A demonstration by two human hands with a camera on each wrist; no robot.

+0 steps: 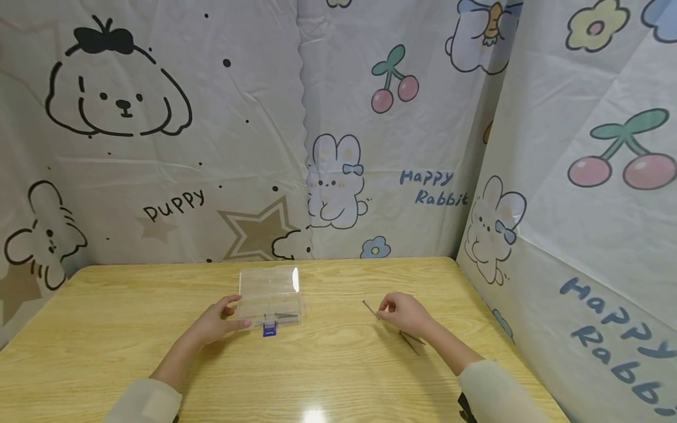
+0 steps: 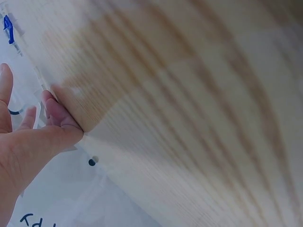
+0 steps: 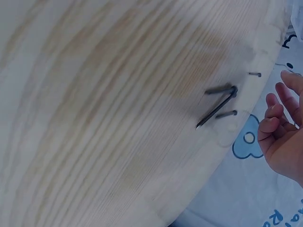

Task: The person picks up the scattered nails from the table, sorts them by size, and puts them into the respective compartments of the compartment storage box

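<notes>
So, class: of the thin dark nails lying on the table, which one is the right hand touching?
The nail at the right hand fingertips, angled toward the clear box; the other nails lie nearer the wrist, untouched.

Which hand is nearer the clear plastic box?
Left. The left hand touches the clear plastic box at its left side; the right hand is well off to the box's right, pinching a nail.

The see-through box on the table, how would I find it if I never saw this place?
Start at the wooden table in front of the cartoon curtains. Near its middle, under the white rabbit drawing, the left hand rests against a clear plastic box. It is the only see-through thing there, with its lid open and a little blue clasp at the front, unlike the thin dark nails by the right hand.
</notes>
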